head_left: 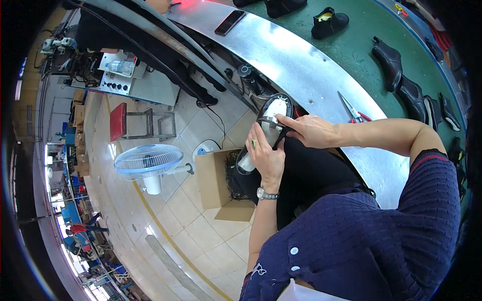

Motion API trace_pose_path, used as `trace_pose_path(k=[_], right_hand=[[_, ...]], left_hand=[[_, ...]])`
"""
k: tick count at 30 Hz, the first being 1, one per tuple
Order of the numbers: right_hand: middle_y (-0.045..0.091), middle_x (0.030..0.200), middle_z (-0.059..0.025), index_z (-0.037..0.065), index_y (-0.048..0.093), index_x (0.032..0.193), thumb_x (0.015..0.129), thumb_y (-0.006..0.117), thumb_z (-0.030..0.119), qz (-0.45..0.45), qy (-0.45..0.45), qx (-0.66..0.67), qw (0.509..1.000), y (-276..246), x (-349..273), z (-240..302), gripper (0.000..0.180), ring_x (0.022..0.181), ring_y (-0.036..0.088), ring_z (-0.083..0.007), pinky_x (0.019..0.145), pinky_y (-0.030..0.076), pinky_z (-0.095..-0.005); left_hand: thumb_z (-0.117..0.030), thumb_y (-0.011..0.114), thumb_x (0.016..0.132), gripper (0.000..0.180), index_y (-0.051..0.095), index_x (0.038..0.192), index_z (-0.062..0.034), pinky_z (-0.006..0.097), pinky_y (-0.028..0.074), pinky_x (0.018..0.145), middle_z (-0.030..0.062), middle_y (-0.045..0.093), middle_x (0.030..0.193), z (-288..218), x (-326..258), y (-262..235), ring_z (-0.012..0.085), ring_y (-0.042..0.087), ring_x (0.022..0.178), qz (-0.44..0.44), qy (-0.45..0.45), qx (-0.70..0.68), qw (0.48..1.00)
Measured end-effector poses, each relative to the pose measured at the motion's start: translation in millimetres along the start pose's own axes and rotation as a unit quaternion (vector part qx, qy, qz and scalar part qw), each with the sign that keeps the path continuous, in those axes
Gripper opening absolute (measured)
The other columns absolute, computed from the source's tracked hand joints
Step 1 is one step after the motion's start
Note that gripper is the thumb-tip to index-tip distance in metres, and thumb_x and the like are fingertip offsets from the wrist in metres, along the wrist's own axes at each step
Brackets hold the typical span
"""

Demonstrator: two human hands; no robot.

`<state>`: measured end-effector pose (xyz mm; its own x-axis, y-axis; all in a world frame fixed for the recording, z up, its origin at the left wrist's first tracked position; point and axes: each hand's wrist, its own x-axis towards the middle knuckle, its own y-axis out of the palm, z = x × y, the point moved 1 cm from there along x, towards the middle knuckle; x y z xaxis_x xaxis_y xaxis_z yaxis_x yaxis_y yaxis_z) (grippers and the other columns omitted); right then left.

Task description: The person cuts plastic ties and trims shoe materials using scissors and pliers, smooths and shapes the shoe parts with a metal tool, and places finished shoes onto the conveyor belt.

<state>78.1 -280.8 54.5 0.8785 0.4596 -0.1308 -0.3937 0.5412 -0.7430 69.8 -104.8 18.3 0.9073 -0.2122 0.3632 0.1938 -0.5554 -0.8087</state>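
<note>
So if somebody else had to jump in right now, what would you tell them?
Left hand grips the black shoe, sole up, over the lap. Right hand presses fingertips on a black strap across its white insole. Scissors lie on the metal bench; finished black boots sit on the green belt. A cardboard box stands on the floor. The strap looks not yet settled; the rest I cannot tell.

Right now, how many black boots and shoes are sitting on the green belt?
About 5: an ankle boot at the top, two tall boots at right, two more shoes by the edge. Others at the rim may be hidden.
</note>
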Motion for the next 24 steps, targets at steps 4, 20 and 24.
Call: trace_pose_path(k=[4, 20, 24], right_hand=[[0.063, 0.067, -0.0185, 0.009, 0.039, 0.138, 0.090, 0.055, 0.011, 0.046, 0.016, -0.232, 0.971, -25, 4, 22, 0.051, 0.065, 0.065, -0.0380, 0.060, 0.051, -0.0448], [0.062, 0.069, -0.0208, 0.015, 0.035, 0.145, 0.093, 0.057, 0.023, -0.171, 0.015, 0.040, 0.984, -41, 47, 26, 0.057, 0.060, 0.061, -0.0386, 0.059, 0.048, -0.0473], [0.061, 0.062, -0.0171, 0.013, 0.030, 0.146, 0.093, 0.058, 0.023, 0.022, 0.052, -0.146, 0.988, -31, 50, 7, 0.061, 0.055, 0.061, -0.0360, 0.056, 0.047, -0.0435]], left_hand=[[-0.023, 0.076, 0.076, 0.069, 0.048, 0.130, 0.0093, 0.046, 0.040, 0.102, 0.0247, 0.053, 0.130, 10, -7, 4, 0.0393, 0.051, 0.118, -0.021, 0.064, 0.077, 0.995], [-0.023, 0.070, 0.081, 0.066, 0.045, 0.131, 0.0118, 0.048, 0.037, 0.106, 0.0296, 0.049, 0.131, 10, -6, 5, 0.0421, 0.049, 0.119, -0.010, 0.083, 0.149, 0.985], [-0.025, 0.070, 0.080, 0.068, 0.045, 0.131, 0.0111, 0.046, 0.037, 0.106, 0.0288, 0.049, 0.132, 12, -5, 5, 0.0411, 0.049, 0.120, 0.006, 0.064, 0.154, 0.986]])
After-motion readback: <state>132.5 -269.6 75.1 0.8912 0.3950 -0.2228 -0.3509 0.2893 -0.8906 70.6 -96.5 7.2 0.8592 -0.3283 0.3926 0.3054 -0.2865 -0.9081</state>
